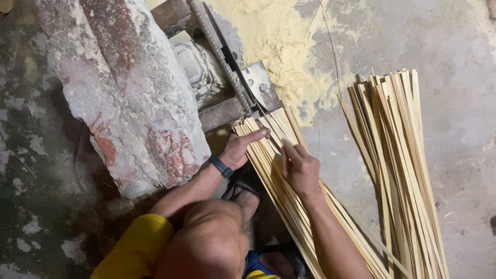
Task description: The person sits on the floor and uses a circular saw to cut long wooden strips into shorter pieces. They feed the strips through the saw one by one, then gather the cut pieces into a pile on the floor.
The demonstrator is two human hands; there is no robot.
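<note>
Your left hand (238, 150) lies with fingers spread flat on the bundle of bamboo strips (279, 181) at the saw blade (227, 67), your right hand (299, 168) pinches one strip, while a second pile of strips (400, 170) lies aside on the floor (454, 62).

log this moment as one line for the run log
left hand: resting on bamboo strips | right hand: on same bundle | cutting machine: ahead | second strip pile: right
</note>
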